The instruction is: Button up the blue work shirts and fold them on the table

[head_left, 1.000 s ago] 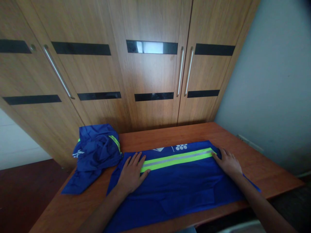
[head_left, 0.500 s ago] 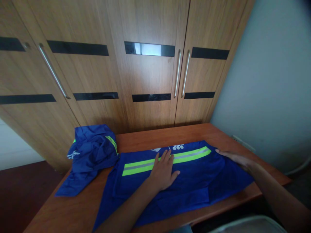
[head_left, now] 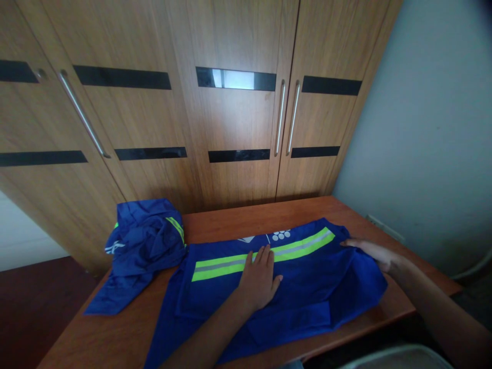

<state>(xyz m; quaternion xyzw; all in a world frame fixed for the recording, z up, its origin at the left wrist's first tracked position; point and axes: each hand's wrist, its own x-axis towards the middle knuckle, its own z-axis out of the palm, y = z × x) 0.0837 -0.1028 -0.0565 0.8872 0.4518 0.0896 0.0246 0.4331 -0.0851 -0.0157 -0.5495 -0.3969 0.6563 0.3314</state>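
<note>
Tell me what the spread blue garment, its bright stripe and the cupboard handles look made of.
Blue garment: probably matte cloth; it creases softly. Stripe: perhaps reflective tape, a grey band on fluorescent yellow-green. Handles: seemingly smooth metal, given their silvery shine.

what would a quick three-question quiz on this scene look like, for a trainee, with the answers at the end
1. Multiple choice: what does the left hand lie on?
a) a cupboard handle
b) the spread blue garment
c) the bare tabletop

2. True or false: the crumpled blue bundle lies to the right of the spread blue garment, as the wearer of the camera sees it.

3. Fill in the blank: the yellow-green stripe across the spread blue garment has a ____ band running along its middle.

Key:
1. b
2. False; it lies to the left
3. grey
</note>
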